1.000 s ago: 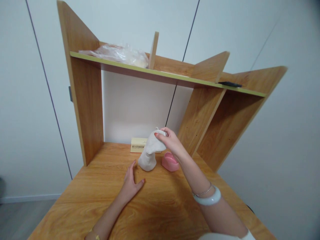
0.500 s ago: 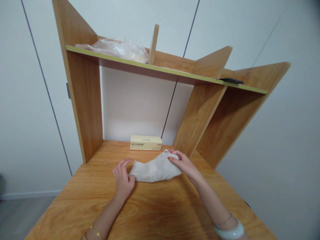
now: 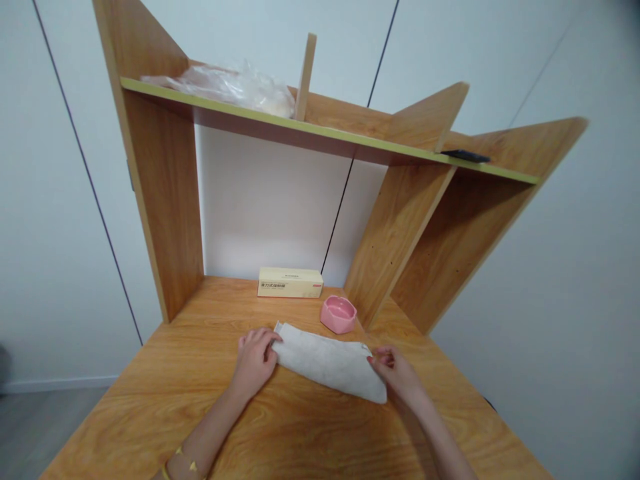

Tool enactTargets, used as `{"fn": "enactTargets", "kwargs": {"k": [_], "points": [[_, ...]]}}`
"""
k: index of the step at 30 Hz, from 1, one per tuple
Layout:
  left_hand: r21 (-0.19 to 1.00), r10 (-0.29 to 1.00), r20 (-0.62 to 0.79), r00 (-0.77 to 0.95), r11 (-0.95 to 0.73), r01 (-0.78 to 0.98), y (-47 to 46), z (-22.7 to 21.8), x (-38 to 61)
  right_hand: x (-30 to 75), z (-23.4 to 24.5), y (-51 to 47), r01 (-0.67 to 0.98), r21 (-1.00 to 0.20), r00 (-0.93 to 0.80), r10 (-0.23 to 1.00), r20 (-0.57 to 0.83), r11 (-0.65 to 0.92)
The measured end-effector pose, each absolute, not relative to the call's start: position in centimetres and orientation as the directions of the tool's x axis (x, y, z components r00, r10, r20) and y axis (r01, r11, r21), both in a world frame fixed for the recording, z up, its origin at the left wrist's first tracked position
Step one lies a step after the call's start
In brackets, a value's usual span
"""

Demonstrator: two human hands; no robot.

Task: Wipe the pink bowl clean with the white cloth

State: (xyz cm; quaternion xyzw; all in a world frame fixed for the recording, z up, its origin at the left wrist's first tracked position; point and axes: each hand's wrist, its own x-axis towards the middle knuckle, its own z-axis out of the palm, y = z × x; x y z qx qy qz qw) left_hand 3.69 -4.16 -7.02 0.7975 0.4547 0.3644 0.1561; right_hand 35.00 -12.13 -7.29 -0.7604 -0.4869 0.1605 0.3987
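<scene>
A long, folded white cloth (image 3: 325, 360) stretches between my two hands, low over the wooden desk (image 3: 280, 427). Its left end is held between the thumb and fingers of my left hand (image 3: 257, 359). At the cloth's upper right corner, my right hand (image 3: 397, 373) pinches the edge, with a red fingernail showing on top of the fabric. Just behind the cloth, a pink faceted bowl (image 3: 339, 315) stands upright on the desk, apart from both hands. I cannot tell whether the cloth's underside touches the desk.
Behind the bowl, a pale yellow box (image 3: 290, 283) with printed lettering lies near the back edge. A wooden shelf unit (image 3: 325, 137) rises over the desk, with upright panels at both sides. On it are a clear plastic bag (image 3: 235, 90) and a flat black object (image 3: 466, 156).
The cloth's right end has come down and nearer, flattening into a neater strip. My right hand moved down and right with it, my left slightly right. The pink bowl has come into view.
</scene>
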Motion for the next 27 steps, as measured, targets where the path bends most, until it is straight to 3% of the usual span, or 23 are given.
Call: {"fn": "enactTargets", "kwargs": {"k": [3,13,27], "points": [[0.582,0.873,0.402,0.276,-0.477,0.659,-4.0,-7.2,3.7,36.0,-8.0,-12.4,0.676,-0.703,0.498,0.841,0.213,-0.222],[0.623,0.912,0.327,0.247,-0.405,0.669,-3.7,-7.8,4.1,36.6,-9.2,-12.7,0.654,-0.709,0.428,0.902,0.059,-0.264],[0.670,0.890,0.319,0.327,-0.455,0.587,-3.1,-9.0,4.5,35.8,-6.9,-11.4,0.744,-0.665,0.361,0.876,0.319,-0.064]]}}
